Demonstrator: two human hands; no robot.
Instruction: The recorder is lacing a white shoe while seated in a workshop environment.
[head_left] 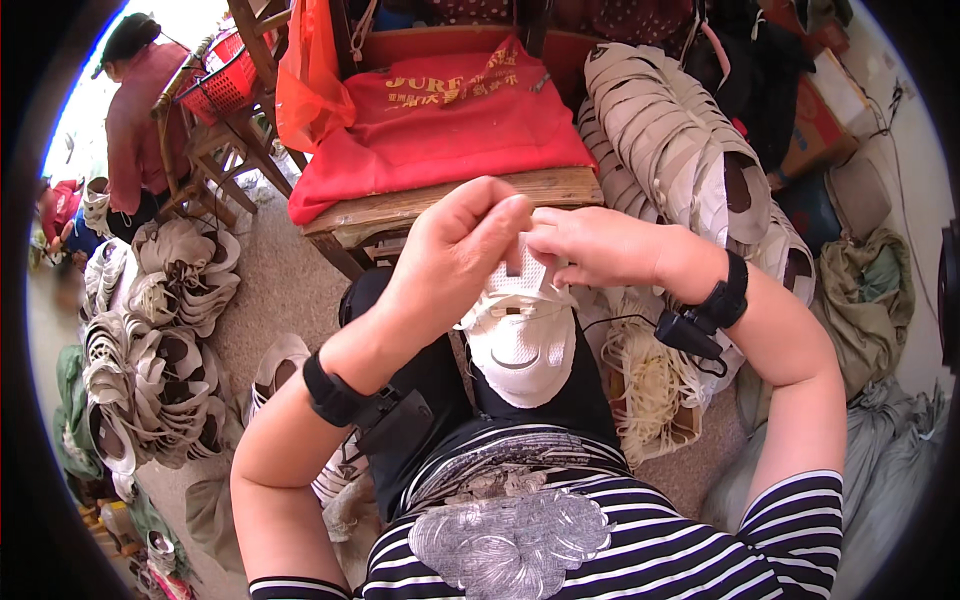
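Note:
A white shoe upper (520, 350) rests between my thighs, its rounded toe pointing toward me. My left hand (455, 250) is bent over its far end, thumb and fingers pinched together. Close beside it, my right hand (605, 245) is also closed, with its fingertips curled at the upper's lacing area. Whatever the fingertips hold is too small or hidden to make out. The upper's far end lies partly behind both hands.
Ahead stands a wooden bench (375, 215) draped with a red cloth (450, 150). Stacked beige uppers (660, 130) lean at its right. A box of pale laces (650, 385) sits by my right leg. More uppers (165, 370) pile up left; a person (140, 120) sits beyond.

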